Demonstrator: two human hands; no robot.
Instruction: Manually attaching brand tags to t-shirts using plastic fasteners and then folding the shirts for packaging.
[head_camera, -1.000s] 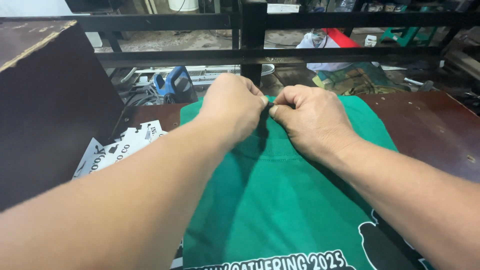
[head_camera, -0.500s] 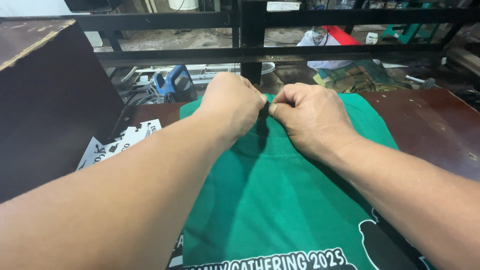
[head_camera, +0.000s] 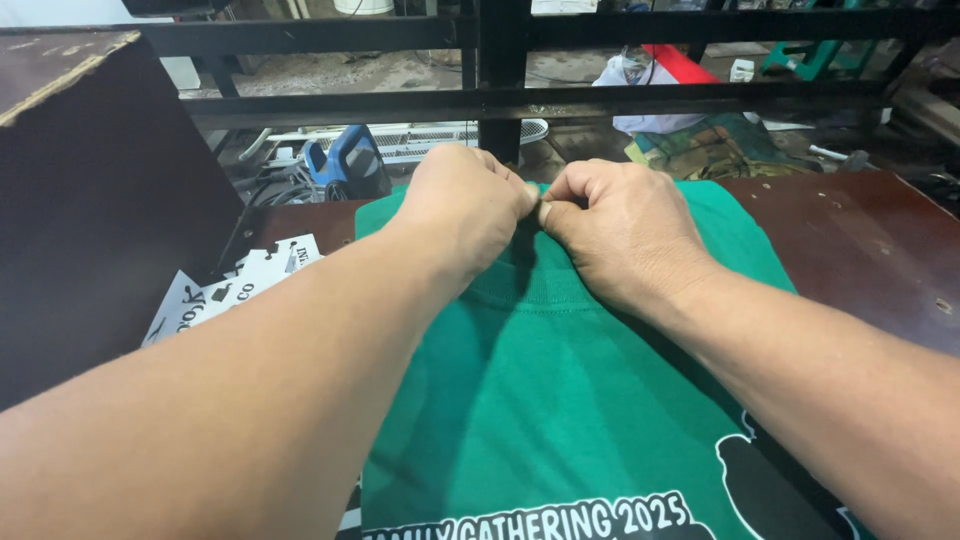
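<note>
A green T-shirt with white lettering and a black printed shape lies flat on a dark brown table. At its far edge, by the ribbed collar, my left hand and my right hand meet thumb to thumb. Both pinch the collar fabric between thumb and fingers, knuckles up. What sits between the fingertips is hidden by the hands.
White printed sheets lie on the table at the left, beside a dark box-like block. A black metal frame runs across behind the table. Beyond it are a blue device, a white grille and cluttered bags.
Both hands have stayed at the collar with almost no movement; the view has shifted slightly.
</note>
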